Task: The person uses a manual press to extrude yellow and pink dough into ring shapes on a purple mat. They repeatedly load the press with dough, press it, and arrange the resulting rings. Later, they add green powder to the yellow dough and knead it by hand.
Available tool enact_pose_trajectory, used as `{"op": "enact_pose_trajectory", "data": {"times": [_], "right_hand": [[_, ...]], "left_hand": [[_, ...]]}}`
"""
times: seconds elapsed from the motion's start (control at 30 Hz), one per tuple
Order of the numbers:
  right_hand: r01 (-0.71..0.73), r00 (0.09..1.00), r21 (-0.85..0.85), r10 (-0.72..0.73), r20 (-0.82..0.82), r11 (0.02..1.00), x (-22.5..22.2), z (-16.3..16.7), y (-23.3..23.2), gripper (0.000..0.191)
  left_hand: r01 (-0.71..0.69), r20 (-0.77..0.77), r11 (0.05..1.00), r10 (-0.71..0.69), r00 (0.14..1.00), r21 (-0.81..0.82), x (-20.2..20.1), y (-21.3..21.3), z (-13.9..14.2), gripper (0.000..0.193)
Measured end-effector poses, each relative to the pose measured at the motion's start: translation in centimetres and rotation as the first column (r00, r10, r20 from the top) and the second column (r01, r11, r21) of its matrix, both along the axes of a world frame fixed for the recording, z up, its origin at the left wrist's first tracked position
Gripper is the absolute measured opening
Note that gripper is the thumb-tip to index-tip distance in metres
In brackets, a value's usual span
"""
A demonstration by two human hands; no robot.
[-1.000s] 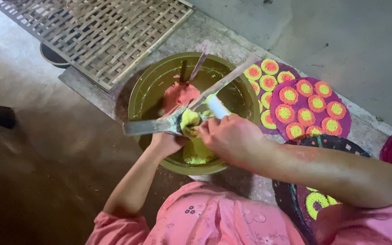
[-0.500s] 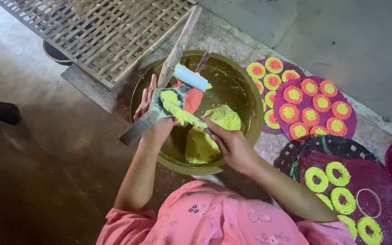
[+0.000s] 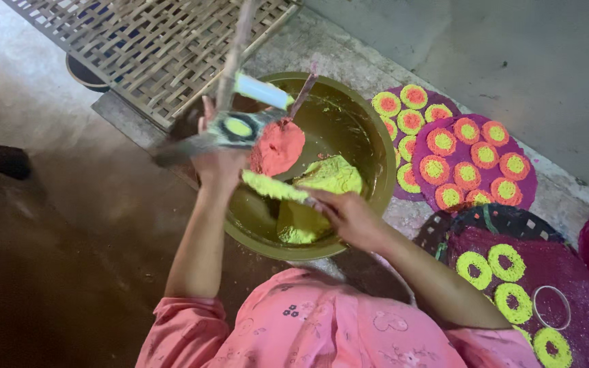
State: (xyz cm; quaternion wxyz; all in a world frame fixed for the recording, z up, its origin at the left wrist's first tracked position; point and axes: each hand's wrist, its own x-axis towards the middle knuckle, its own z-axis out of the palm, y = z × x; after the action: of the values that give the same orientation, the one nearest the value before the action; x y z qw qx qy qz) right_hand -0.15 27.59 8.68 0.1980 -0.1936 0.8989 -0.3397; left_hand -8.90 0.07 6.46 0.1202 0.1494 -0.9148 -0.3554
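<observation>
Head view looks down at a person in a pink sleeved top working over a round olive-green metal basin (image 3: 369, 136) on the concrete floor (image 3: 56, 204). Left hand (image 3: 216, 163) is closed around a flat grey metal blade with a small ring of yellow-green paste on it (image 3: 236, 127), held level above the basin's left rim; a white-handled tool (image 3: 262, 90) crosses just behind it, and whether the same hand grips it I cannot tell. Right hand (image 3: 349, 215) pinches a thin stick coated in yellow-green paste (image 3: 274, 187), its tip pointing toward the left hand. Inside the basin sit a pink-orange lump of paste (image 3: 277, 146) with a stick standing in it and a yellow-green lump of paste (image 3: 332, 176), near each other.

To the right, a purple woven mat (image 3: 523, 184) carries finished pink-and-yellow discs; a second dark purple mat (image 3: 567, 266) nearer the person holds yellow-green rings. A bamboo lattice tray (image 3: 138, 41) lies beyond the basin.

For the shaping in hand, my judgement: keep the blade flat so the small ring does not slide off, work the coated stick with light strokes, and stay over the basin so drips fall back in. Too much pressure would likely smear the ring's centre.
</observation>
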Motion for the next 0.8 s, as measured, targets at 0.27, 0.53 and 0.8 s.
{"op": "enact_pose_trajectory", "data": {"times": [0.27,0.53,0.8], "right_hand": [[-0.218,0.880,-0.300,0.054,-0.471,0.929,-2.9,1.9,-0.8,0.072],[0.105,0.978,-0.991,0.174,0.118,0.082,-1.1,7.8,0.3,0.092],[-0.569,0.421,-0.058,0.230,-0.877,0.820,4.2,11.8,4.5,0.054]], "left_hand": [[0.098,-0.057,0.145,-0.265,0.963,0.985,4.6,2.1,-6.0,0.043],[0.428,-0.419,-0.136,-0.596,0.685,0.894,11.6,8.1,-1.2,0.061],[0.786,-0.181,0.614,-0.767,0.616,0.075,13.7,5.2,7.4,0.070]]}}
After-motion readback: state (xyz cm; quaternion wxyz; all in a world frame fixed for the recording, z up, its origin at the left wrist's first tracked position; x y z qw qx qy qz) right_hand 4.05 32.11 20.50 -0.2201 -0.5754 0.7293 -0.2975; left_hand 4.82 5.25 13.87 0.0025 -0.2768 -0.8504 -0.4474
